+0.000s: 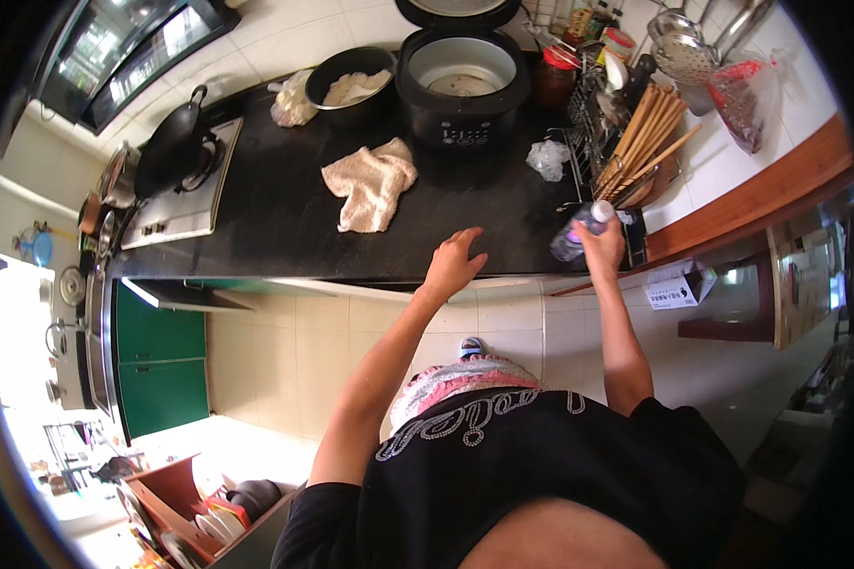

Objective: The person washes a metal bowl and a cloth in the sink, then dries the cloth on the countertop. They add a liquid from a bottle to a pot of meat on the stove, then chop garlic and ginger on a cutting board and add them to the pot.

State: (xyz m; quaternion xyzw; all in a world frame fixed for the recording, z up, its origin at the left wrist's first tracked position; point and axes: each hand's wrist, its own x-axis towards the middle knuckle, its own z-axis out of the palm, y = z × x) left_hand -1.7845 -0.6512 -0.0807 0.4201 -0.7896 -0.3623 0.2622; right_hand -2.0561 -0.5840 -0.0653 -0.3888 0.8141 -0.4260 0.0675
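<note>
My right hand (602, 240) is closed around a plastic bottle (571, 240) with a white cap, tilted at the right end of the black countertop (285, 235). Over the counter's front edge my left hand (457, 262) is held with its fingers apart and nothing in them. A cream cloth (371, 186) lies crumpled beyond it to the left. Behind the cloth stand an open black rice cooker (462, 117) and a dark pot (318, 85) with pale contents. A crumpled clear plastic bag (549, 159) lies between the cooker and a wire rack (576, 167).
Wooden chopsticks (640, 139) stand in a holder at the right, near a red-lidded jar (556, 78). A black wok (167, 153) sits on the stove (206, 206) at the left. A drawer (185, 293) juts out below the counter. Wood trim (754, 192) borders the right side.
</note>
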